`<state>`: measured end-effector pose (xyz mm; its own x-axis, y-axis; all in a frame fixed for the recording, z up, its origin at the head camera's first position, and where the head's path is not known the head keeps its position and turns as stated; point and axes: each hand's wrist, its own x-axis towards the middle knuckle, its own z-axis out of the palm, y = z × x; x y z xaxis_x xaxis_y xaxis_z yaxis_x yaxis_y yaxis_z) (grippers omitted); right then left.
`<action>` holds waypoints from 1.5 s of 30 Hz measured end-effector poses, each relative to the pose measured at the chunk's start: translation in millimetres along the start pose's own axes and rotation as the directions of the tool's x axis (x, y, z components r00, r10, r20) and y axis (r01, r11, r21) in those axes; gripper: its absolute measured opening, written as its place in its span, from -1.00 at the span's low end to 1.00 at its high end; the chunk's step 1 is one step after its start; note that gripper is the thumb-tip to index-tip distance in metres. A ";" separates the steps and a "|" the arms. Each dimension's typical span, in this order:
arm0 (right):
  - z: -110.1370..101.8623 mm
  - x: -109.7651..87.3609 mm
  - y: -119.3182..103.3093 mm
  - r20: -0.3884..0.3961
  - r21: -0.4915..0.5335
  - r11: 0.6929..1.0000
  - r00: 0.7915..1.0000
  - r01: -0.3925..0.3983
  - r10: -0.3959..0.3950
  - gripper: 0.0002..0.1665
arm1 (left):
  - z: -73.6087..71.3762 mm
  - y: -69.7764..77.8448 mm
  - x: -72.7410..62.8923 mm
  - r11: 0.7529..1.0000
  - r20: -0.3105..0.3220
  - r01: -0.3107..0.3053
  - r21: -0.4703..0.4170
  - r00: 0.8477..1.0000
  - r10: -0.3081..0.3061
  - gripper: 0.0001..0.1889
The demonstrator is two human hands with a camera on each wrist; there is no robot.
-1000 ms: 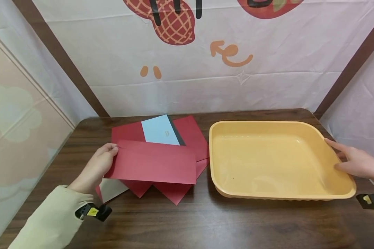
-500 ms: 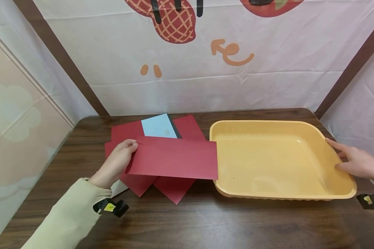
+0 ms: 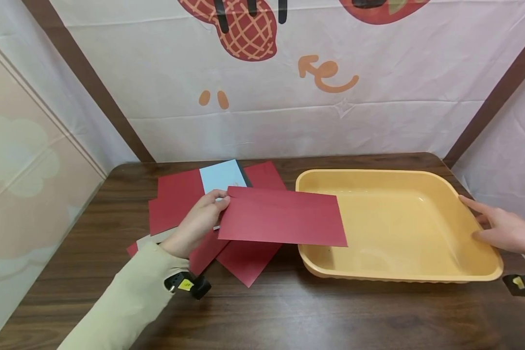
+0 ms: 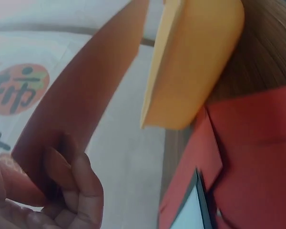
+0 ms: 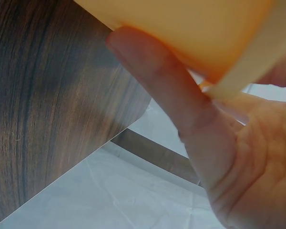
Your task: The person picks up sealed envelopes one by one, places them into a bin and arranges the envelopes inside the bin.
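Note:
In the head view my left hand (image 3: 199,221) pinches a red envelope (image 3: 284,216) by its left end, thumb on top. The envelope is tilted, and its right end overlaps the left side of a yellow plastic tray (image 3: 398,228). Seen from the left wrist, the fingers (image 4: 81,186) curl against the envelope's near end. My right hand (image 3: 503,228) grips the tray's right rim; from the right wrist, the rim lies between the thumb (image 5: 167,81) and the other fingers.
Several more red envelopes (image 3: 177,209) lie fanned out on the dark wooden table (image 3: 288,316), left of the tray. Among them are a light blue card (image 3: 220,175) with a dark edge and a whitish piece. A printed cloth (image 3: 271,131) hangs behind the table.
My left hand has carried the envelope to the right, from over the pile until its right end is over the tray. My right hand stays at the tray's rim.

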<state>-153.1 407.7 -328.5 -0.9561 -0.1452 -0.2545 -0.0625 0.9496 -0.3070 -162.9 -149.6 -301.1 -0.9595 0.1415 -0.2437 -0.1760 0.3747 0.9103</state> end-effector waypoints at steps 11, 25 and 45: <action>0.9 1.1 3.5 -0.024 -0.013 0.999 0.999 0.033 -0.033 0.09 | 39.7 8.9 9.8 0.995 0.106 -0.072 -0.064 0.991 0.078 -0.75; 0.1 0.6 0.3 -0.010 -0.005 1.000 1.000 0.013 -0.013 0.09 | 90.8 23.7 13.6 0.991 0.123 -0.049 -0.122 0.990 0.065 -0.80; 1.0 1.5 3.2 -0.024 0.005 1.000 0.999 0.027 -0.027 0.09 | 125.9 35.8 36.1 0.992 0.223 -0.018 -0.127 0.974 0.046 -0.75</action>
<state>-154.4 410.3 -330.7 -0.9606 -0.1643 -0.2242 -0.0871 0.9439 -0.3184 -176.2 -15.7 -319.4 -0.8934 0.3594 -0.2695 -0.1849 0.2526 0.9497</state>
